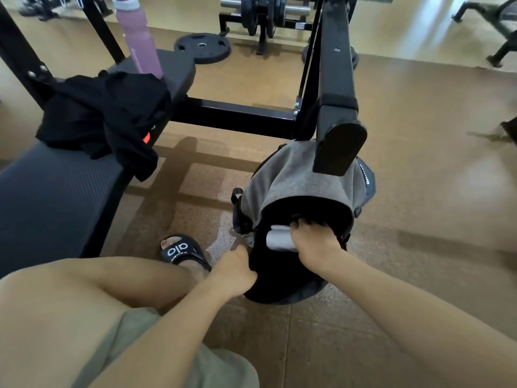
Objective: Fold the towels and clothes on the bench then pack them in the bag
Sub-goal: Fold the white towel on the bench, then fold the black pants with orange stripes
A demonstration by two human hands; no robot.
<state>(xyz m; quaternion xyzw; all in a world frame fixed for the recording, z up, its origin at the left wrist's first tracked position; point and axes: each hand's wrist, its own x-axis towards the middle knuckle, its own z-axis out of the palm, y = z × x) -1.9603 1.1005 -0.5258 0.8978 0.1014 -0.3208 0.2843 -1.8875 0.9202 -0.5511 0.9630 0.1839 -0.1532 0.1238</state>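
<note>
A grey and black bag stands open on the floor beside the bench. My right hand is inside its mouth, gripping a rolled white towel. My left hand grips the bag's near black edge and holds it open. Crumpled black clothes lie in a heap on the dark padded bench at the left, partly hanging over its edge.
A purple water bottle stands on the bench behind the clothes. A black rack post leans over the bag. Weight plates lie on the floor behind. My sandalled foot is next to the bag.
</note>
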